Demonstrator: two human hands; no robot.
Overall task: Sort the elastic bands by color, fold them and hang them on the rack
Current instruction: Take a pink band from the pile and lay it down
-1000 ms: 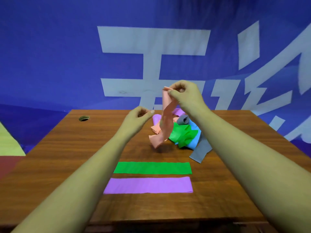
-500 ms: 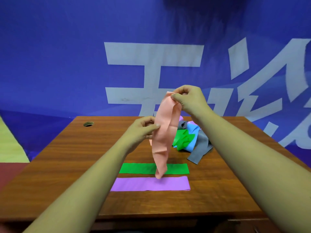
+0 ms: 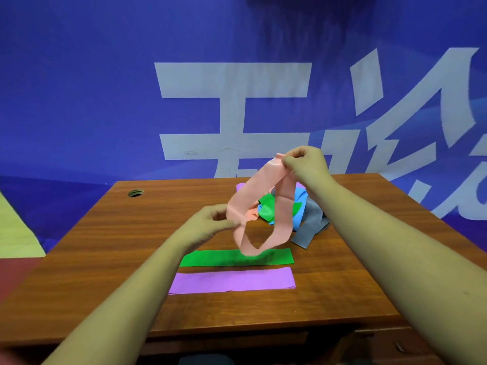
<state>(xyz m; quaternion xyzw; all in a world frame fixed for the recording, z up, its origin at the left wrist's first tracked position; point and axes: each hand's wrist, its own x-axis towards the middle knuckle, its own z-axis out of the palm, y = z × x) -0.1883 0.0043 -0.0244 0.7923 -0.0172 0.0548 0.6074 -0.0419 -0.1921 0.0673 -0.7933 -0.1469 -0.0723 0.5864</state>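
A pink elastic band (image 3: pixel 250 201) hangs as an open loop above the table. My right hand (image 3: pixel 305 162) pinches its top end, raised over the pile. My left hand (image 3: pixel 210 225) pinches the loop's left side lower down. A green band (image 3: pixel 224 258) and a purple band (image 3: pixel 232 280) lie flat, side by side, near the table's front. Behind the loop sits a tangled pile (image 3: pixel 297 209) of green, blue, grey, purple and pink bands. No rack is in view.
The wooden table (image 3: pixel 105 246) has a round cable hole (image 3: pixel 135 192) at its back left corner. A blue banner with white characters (image 3: pixel 232 83) fills the wall behind. A drawer edge (image 3: pixel 382 341) shows under the front right.
The pink band has opened from a hanging strip into a wide loop. My left hand moved down and left and now pinches the band's left side. My right hand stays up.
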